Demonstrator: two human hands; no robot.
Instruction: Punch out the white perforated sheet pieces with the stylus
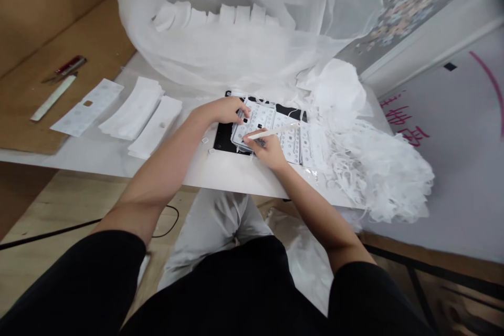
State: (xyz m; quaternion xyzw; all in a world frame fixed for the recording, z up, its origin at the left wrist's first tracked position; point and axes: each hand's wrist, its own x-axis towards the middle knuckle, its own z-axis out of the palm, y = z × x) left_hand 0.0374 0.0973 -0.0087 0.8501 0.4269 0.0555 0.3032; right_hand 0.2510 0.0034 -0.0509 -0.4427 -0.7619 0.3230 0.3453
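Note:
My right hand (271, 151) is closed round a slim white pen-shaped tool (279, 130), its lower end pointing at a white sheet (263, 113) with rows of round marks and small dark square openings. The tool's tip is too small to make out. My left hand (229, 110) rests on the left part of that sheet, fingers bent and apart. Beneath lies a black mat (223, 139), partly covered. Similar dotted sheets (290, 142) lie to the right of the sheet, close to my right hand.
Stacks of white strips (136, 107) and a dotted sheet (88, 107) lie left. Cardboard (23, 110) holds a red-handled cutter (71, 65) and a white stick (55, 97). Translucent film (236, 58) rises behind. A tangled white scrap heap (386, 173) fills the right edge.

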